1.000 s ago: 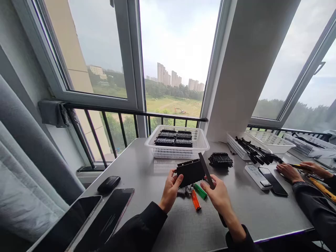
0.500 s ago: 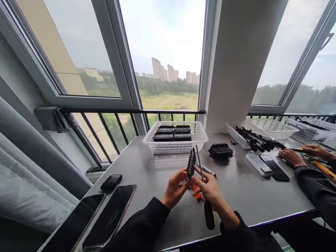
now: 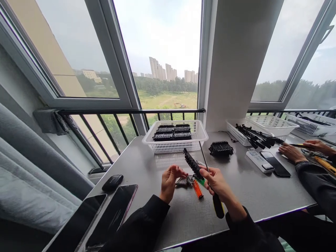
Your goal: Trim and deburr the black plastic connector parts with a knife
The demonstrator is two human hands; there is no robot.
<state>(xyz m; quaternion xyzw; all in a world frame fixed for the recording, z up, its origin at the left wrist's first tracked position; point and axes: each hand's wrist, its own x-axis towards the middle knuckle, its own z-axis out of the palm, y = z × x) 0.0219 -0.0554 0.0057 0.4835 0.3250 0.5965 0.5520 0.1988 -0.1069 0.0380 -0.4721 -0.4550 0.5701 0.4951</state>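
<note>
My right hand (image 3: 216,182) is closed around a screwdriver (image 3: 218,206) with a black and yellow handle, its long shaft pointing up and away. The same hand grips a black plastic strip with toothed edges (image 3: 192,162), tilted above the table. My left hand (image 3: 170,182) is apart from the strip, to its left, with thumb and fingertips pinched together; anything between them is too small to make out. Under the hands lies an orange-handled tool (image 3: 197,189), partly covered, with something green beside it.
A white basket (image 3: 174,147) holds several black toothed pieces; a stack of them (image 3: 221,148) lies to its right. Phones (image 3: 112,213) and a black case (image 3: 112,182) lie at left. A co-worker's hands (image 3: 292,154) work at right, near a basket of black strips (image 3: 256,134).
My left hand has let go of the black strip and moved slightly left. My right hand has moved right with the strip and screwdriver, and the strip now leans over to the left.
</note>
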